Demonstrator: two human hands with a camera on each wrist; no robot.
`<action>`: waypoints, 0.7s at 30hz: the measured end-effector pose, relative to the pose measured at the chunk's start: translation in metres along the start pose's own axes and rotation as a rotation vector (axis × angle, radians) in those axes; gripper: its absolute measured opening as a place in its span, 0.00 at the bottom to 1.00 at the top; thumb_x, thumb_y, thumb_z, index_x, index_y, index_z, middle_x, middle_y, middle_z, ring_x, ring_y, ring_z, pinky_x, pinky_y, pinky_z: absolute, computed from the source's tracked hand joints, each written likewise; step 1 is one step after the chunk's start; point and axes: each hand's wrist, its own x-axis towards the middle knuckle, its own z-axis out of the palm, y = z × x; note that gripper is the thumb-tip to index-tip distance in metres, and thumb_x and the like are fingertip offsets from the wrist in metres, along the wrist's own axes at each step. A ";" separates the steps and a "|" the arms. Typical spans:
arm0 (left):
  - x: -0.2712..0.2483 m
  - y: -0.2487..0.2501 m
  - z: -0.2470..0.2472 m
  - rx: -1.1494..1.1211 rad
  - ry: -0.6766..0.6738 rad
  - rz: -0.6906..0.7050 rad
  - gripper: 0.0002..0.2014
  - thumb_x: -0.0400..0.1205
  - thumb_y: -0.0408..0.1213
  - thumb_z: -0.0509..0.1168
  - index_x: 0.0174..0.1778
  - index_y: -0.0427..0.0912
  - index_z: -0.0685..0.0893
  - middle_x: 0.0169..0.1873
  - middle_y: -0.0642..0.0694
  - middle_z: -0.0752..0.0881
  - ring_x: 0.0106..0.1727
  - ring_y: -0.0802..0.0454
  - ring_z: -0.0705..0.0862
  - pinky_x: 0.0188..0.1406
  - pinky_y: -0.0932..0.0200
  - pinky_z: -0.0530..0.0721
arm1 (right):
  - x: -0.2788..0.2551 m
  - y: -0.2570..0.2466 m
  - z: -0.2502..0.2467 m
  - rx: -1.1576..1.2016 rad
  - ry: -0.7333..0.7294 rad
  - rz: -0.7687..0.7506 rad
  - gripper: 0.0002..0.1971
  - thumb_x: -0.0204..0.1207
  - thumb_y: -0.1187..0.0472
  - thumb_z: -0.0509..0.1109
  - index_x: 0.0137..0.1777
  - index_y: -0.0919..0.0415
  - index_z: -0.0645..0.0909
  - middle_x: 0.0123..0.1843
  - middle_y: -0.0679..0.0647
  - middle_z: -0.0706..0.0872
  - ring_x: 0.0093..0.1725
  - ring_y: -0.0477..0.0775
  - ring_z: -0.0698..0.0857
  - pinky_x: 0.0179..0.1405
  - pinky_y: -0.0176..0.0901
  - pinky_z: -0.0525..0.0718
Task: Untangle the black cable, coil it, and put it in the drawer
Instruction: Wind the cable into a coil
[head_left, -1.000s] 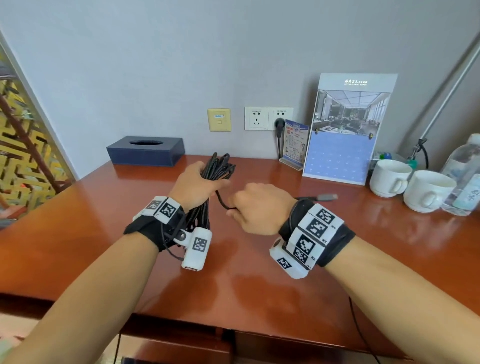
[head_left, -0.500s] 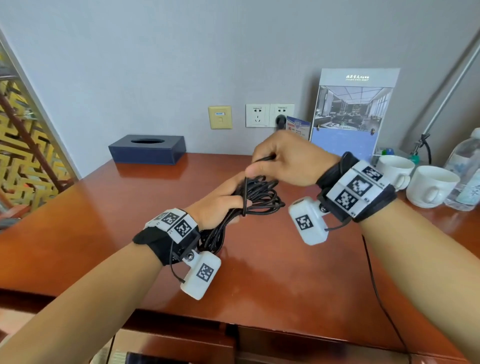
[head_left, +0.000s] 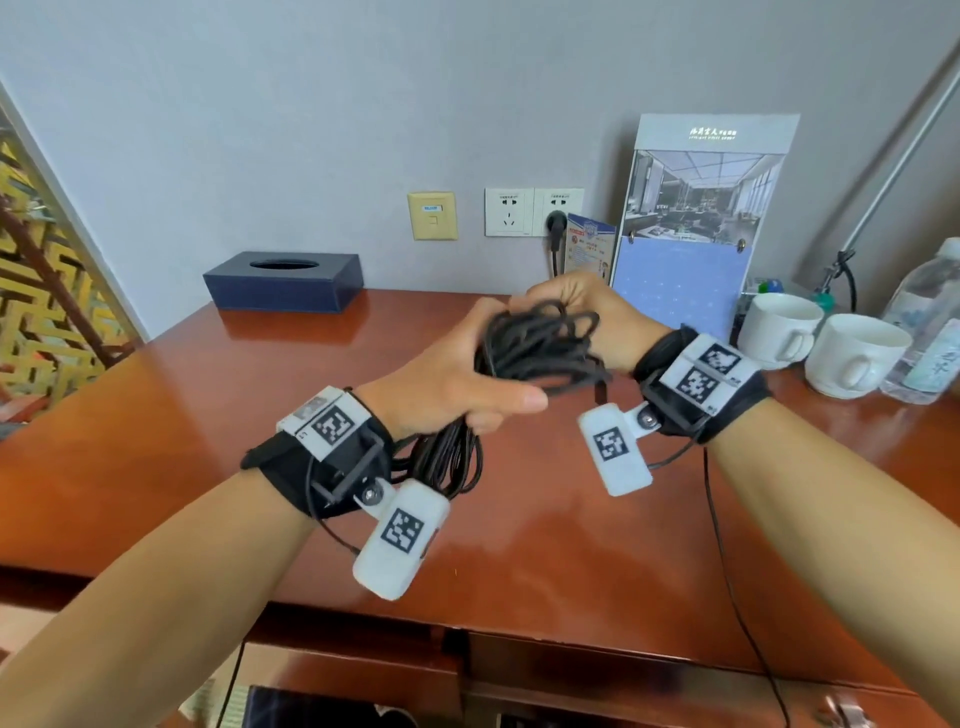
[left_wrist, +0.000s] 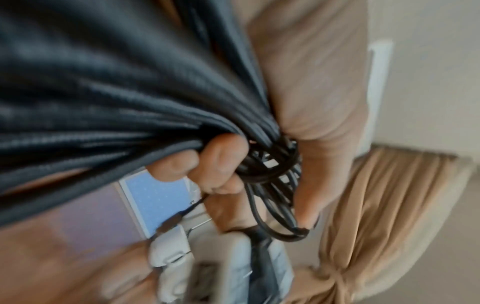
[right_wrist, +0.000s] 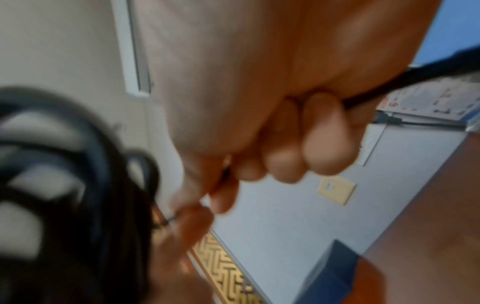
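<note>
- Nearest you, at 6 o'clock under the desk edge, a dark opening (head_left: 332, 709) shows below the red-brown wooden desk (head_left: 545, 545); you cannot tell from here whether that is the drawer.
- Your left hand (head_left: 452, 379) grips the black braided cable bundle (head_left: 535, 345) at its waist, fingers curled round many strands, thumb stretched toward 3 o'clock. The lower loops hang past your wrist strap toward 6 o'clock, above the desk, not touching it.
- Your right hand (head_left: 587, 312) is closed over the top of the same bundle at 12 o'clock, fingers curled round a strand that runs out of the fist in the right wrist view.
- What has changed: a second ago your right hand sat apart at 3 o'clock pulling a single free length; half a second ago it rose over the bundle; now it presses down on the upper loops. The loose tail appears to have been wound in, so the coiling looks close to finished.
- The cable looks like a thick, uneven hank: strands lie roughly parallel at the waist and spread into loose loops at each end. It will likely spring open if you ease either hold.
- Farther off: a dark blue tissue box (head_left: 283, 280) at 11 o'clock, two white ceramic cups (head_left: 831, 348) at 2 o'clock.
</note>
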 end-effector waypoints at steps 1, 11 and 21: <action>0.003 0.000 -0.003 -0.069 0.045 -0.010 0.32 0.70 0.30 0.76 0.63 0.46 0.65 0.33 0.41 0.80 0.20 0.52 0.72 0.21 0.57 0.76 | 0.000 0.004 0.005 -0.066 0.012 -0.022 0.11 0.78 0.65 0.72 0.34 0.61 0.86 0.30 0.49 0.89 0.30 0.48 0.86 0.38 0.45 0.88; 0.014 -0.034 -0.030 0.118 0.636 0.070 0.08 0.80 0.40 0.75 0.42 0.38 0.88 0.24 0.38 0.82 0.21 0.44 0.78 0.25 0.55 0.80 | -0.014 0.013 0.067 -0.584 -0.075 0.071 0.13 0.89 0.56 0.55 0.49 0.55 0.81 0.35 0.53 0.81 0.38 0.60 0.81 0.43 0.52 0.81; 0.022 -0.054 -0.039 -0.014 0.539 -0.372 0.24 0.78 0.55 0.69 0.57 0.42 0.67 0.31 0.43 0.78 0.24 0.49 0.76 0.26 0.54 0.80 | -0.008 -0.020 0.062 -1.071 -0.146 -0.148 0.16 0.88 0.46 0.56 0.60 0.55 0.79 0.49 0.56 0.88 0.45 0.64 0.85 0.36 0.49 0.72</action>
